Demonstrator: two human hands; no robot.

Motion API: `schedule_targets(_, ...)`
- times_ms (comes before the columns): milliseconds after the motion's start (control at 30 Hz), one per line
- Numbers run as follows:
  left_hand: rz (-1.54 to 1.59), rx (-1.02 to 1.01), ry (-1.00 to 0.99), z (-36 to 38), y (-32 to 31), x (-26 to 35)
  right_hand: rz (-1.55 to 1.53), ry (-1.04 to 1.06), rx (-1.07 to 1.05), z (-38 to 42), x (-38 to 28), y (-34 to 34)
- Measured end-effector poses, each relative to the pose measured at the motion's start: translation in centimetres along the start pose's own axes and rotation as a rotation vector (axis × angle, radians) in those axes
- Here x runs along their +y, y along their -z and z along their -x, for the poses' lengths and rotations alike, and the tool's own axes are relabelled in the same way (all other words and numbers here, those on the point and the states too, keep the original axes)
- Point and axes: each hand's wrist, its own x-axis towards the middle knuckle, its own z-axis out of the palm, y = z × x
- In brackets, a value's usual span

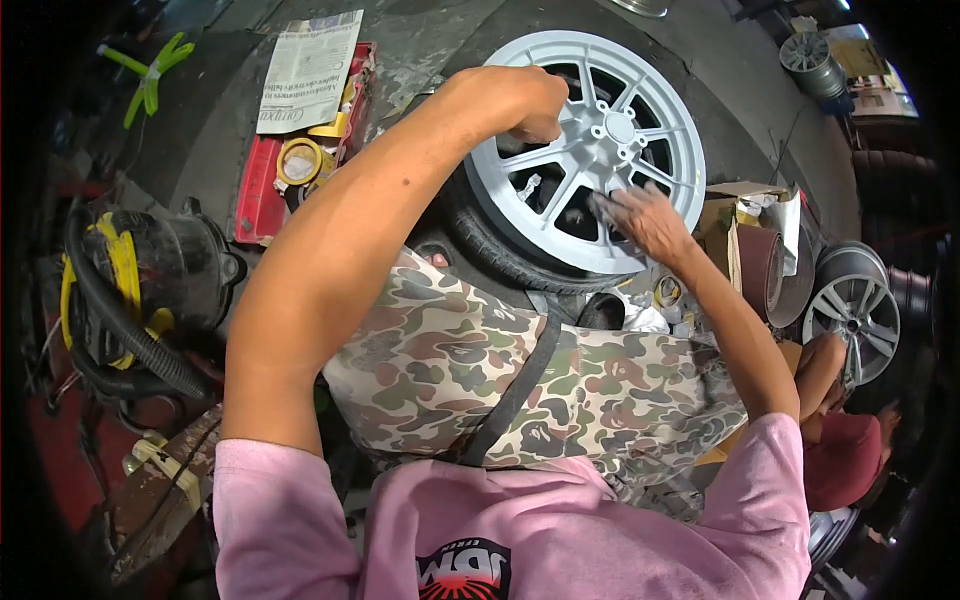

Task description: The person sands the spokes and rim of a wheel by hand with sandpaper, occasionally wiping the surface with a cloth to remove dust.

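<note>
A light grey multi-spoke wheel rim [575, 165] lies on a black tire [490, 240] in front of me. My left hand [535, 103] is at the rim's upper left spokes, with its fingers curled inward; what they hold, if anything, is hidden. Over the lower right spokes is my right hand [645, 222], its dusty fingers spread and slightly blurred, with nothing visible in them. The hub with its bolt holes lies between my two hands.
A red tray [262, 190] with tape rolls and a newspaper [312, 75] stands at the left. Further left is a black vacuum [185, 265]. Cardboard boxes, sandpaper rolls [758, 265] and another wheel [855, 315] are at the right, near a co-worker in a red shirt [845, 460].
</note>
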Motion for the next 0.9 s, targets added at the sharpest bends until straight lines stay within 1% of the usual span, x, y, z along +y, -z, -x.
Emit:
schedule_targets(33, 0.009, -0.001, 0.001, 0.3, 0.2, 0.0, -0.161, -0.026, -0.079, 0.6, -0.8, 1.5)
schedule_targets(67, 0.014, 0.002, 0.006, 0.6, 0.4, 0.0, -0.153, 0.027, -0.023, 1.2, -1.2, 1.3)
schedule_targets(133, 0.006, -0.038, 0.028, 0.7, 0.6, 0.2, -0.127, 0.048, -0.025, 1.3, -0.9, 2.1)
schedule_targets(200, -0.005, -0.055, 0.007, 0.1, 0.5, 0.0, -0.054, 0.025, -0.086, 0.2, 0.7, 1.4)
schedule_targets(233, -0.009, -0.067, -0.006, -0.2, 0.3, -0.2, -0.038, -0.041, -0.008, -0.6, 1.2, 0.9)
schedule_targets(267, -0.009, -0.067, -0.001, -0.3, 0.1, -0.5, -0.039, -0.038, -0.005, -0.6, 1.1, 0.7)
schedule_targets(333, 0.005, -0.038, 0.028, 0.1, 0.0, -0.6, -0.033, -0.031, -0.050, -0.3, 0.0, 1.2)
schedule_targets(400, 0.003, -0.026, 0.034, 0.5, 0.1, -0.7, -0.147, -0.040, -0.177, 0.6, -1.2, 2.4)
schedule_targets(467, -0.012, -0.026, 0.024, 0.6, 0.3, -0.4, -0.038, 0.030, -0.245, 0.8, -0.6, 2.2)
schedule_targets(500, -0.015, -0.044, 0.025, 0.5, 0.4, -0.3, -0.040, 0.023, -0.244, 0.5, -0.1, 2.1)
schedule_targets(567, -0.022, -0.063, 0.033, 0.5, 0.4, -0.4, -0.007, -0.029, -0.106, -0.8, 0.7, 1.4)
schedule_targets(600, -0.024, -0.052, 0.042, 0.5, 0.4, -0.4, -0.011, -0.024, -0.101, -1.4, 1.0, 1.7)
schedule_targets(667, -0.018, -0.046, 0.050, 0.7, 0.0, -0.6, 0.027, -0.085, -0.090, -1.9, 1.8, 3.3)
schedule_targets(700, -0.015, -0.030, 0.031, 0.7, -0.1, -0.7, 0.039, -0.064, -0.041, -1.7, 2.1, 3.6)
schedule_targets(733, -0.014, -0.014, 0.007, 0.7, -0.2, -0.7, 0.041, -0.066, -0.046, -1.6, 2.2, 3.6)
schedule_targets(800, 0.005, -0.015, -0.003, 0.6, 0.1, -0.6, -0.031, -0.054, -0.033, -1.6, 2.3, 3.8)
schedule_targets(867, 0.020, -0.052, 0.012, 0.6, 0.3, -0.6, -0.037, -0.058, -0.007, -1.4, 1.5, 2.2)
schedule_targets(900, 0.017, -0.045, 0.027, 0.6, 0.4, -0.4, -0.113, -0.059, 0.023, -1.0, 0.5, 1.4)
